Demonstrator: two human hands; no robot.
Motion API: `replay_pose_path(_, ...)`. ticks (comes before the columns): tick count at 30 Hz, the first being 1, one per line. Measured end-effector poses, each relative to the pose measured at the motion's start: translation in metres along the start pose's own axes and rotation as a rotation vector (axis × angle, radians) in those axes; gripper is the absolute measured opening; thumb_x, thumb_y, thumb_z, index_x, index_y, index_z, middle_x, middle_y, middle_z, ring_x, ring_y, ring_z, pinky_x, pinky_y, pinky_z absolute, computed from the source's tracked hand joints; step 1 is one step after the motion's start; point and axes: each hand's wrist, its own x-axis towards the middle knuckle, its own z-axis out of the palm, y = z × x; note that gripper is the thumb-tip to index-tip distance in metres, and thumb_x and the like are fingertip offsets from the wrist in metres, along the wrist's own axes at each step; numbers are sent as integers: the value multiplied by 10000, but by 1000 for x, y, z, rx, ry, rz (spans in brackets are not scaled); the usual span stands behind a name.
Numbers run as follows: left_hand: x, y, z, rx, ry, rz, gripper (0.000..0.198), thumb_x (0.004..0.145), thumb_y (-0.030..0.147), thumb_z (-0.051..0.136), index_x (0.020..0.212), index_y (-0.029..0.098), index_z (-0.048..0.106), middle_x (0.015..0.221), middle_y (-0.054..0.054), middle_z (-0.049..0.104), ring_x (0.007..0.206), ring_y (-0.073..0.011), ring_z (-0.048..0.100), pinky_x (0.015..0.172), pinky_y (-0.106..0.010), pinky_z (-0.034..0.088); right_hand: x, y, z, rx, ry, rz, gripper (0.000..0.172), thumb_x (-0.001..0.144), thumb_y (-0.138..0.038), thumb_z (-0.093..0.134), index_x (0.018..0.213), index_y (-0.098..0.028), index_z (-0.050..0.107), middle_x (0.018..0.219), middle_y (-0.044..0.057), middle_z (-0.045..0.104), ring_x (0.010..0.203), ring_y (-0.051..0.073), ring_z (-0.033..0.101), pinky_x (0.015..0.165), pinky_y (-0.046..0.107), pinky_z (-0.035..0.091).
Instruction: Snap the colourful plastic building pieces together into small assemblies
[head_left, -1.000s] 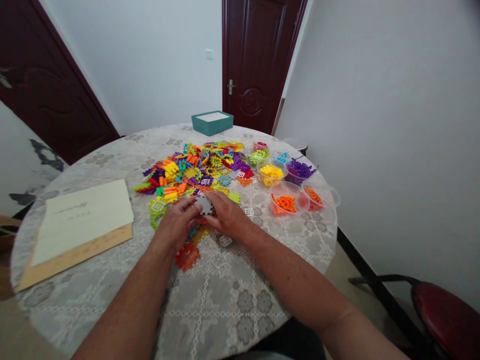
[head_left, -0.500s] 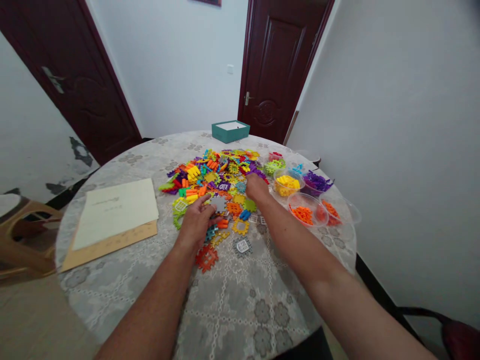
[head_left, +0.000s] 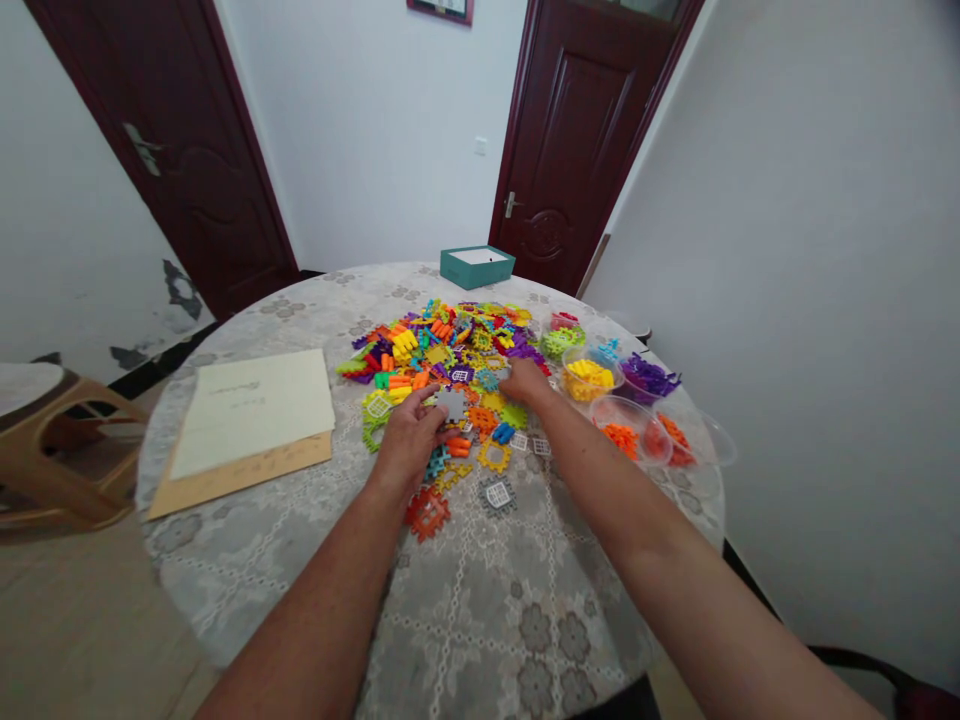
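Note:
My left hand [head_left: 409, 437] is at the near left side of a heap of plastic building pieces [head_left: 442, 330]. Its thumb and fingers hold a grey square interlocking plate [head_left: 452, 404] by the left edge. My right hand [head_left: 527, 382] is curled at the right side of the heap, fingertips together near a grey piece; what they pinch is too small to tell. Between and below the hands lie an orange plate [head_left: 482, 420], a yellow square frame [head_left: 494, 456], blue pegs [head_left: 503, 433] and a grey plate with a white window [head_left: 498, 495]. A red-orange plate [head_left: 428, 513] lies by my left wrist.
Clear tubs of sorted pieces stand on the right, among them yellow [head_left: 589, 378], orange [head_left: 621, 438] and purple [head_left: 649, 377]. A green box [head_left: 477, 268] is at the far edge. Paper [head_left: 255, 405] over brown card lies left. A stool [head_left: 60, 450] stands beside the round table.
The view has shifted, so the table appears slightly further right. My right hand has drawn back a little towards me, with a grey piece now visible by its fingertips. My left hand stays at the grey plate.

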Motion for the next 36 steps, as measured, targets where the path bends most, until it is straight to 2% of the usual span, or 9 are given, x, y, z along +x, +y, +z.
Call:
replay_pose_path(4, 0, -2, 0, -17, 0, 7, 522, 814, 146, 722, 1332, 189, 674, 801, 18, 545, 680, -97, 618, 718, -309, 665, -23, -4, 2, 126, 241, 92, 538, 933, -351, 633, 1404, -101, 568, 1356, 244, 591, 1247, 329, 626, 1043, 414, 503)
replay_pose_path(6, 1, -2, -1, -15, -6, 8, 516, 813, 144, 725, 1324, 197, 684, 809, 15, 549, 688, -99, 626, 726, -312, 666, -40, -8, 1, 255, 334, 16, 533, 911, -312, 646, 1399, -109, 575, 1299, 210, 627, 1219, 307, 629, 1046, 410, 502)
replay_pose_path(11, 0, 0, -3, 4, -69, -14, 531, 827, 171, 720, 1356, 187, 672, 892, -30, 644, 748, -132, 673, 709, -309, 662, -97, -20, -8, 644, 330, -589, 549, 899, -239, 644, 1440, -212, 550, 1235, 100, 653, 743, 139, 614, 763, 319, 571)
replay_pose_path(15, -4, 2, -2, -7, -203, -42, 548, 836, 219, 744, 1377, 195, 661, 1043, -79, 730, 823, -170, 715, 744, -324, 659, -132, -24, -10, 591, 350, -875, 628, 872, -127, 666, 1468, -265, 521, 1323, 126, 589, 970, 197, 633, 857, 369, 576)
replay_pose_path(19, -6, 1, -2, -10, -276, -56, 529, 867, 282, 737, 1383, 192, 662, 1120, -103, 741, 859, -185, 721, 742, -340, 659, -144, -20, -4, 569, 347, -868, 609, 878, -98, 648, 1441, -287, 514, 1340, 117, 554, 1205, 251, 585, 963, 431, 572)
replay_pose_path(26, -4, -4, -4, 174, -363, -63, 620, 851, 288, 788, 1438, 193, 613, 1149, -88, 726, 888, -176, 730, 844, -360, 651, -152, -20, -1, 494, 298, -812, 503, 887, -123, 614, 1367, -257, 544, 1351, 111, 538, 1198, 241, 592, 1012, 432, 552)
replay_pose_path(29, -7, -4, 1, 194, -346, -47, 610, 859, 273, 774, 1444, 216, 609, 1102, -68, 716, 837, -161, 732, 820, -345, 652, -161, -18, -7, 504, 352, -723, 435, 901, -135, 586, 1326, -226, 558, 1363, 126, 539, 1173, 230, 598, 978, 398, 551)
replay_pose_path(33, -12, 5, 18, 163, -216, -80, 592, 839, 200, 756, 1415, 213, 619, 1032, -66, 699, 741, -148, 728, 711, -299, 651, -184, 0, -20, 500, 374, -612, 112, 881, -161, 581, 978, -200, 620, 1001, 68, 621, 880, 193, 600, 782, 323, 519)
replay_pose_path(36, -8, 13, 42, 149, -166, -86, 546, 822, 162, 746, 1357, 183, 639, 1055, -86, 698, 748, -147, 727, 701, -288, 651, -196, 18, -19, 537, 175, -857, 68, 823, -148, 599, 801, -210, 583, 759, -6, 578, 707, 152, 541, 683, 275, 436)
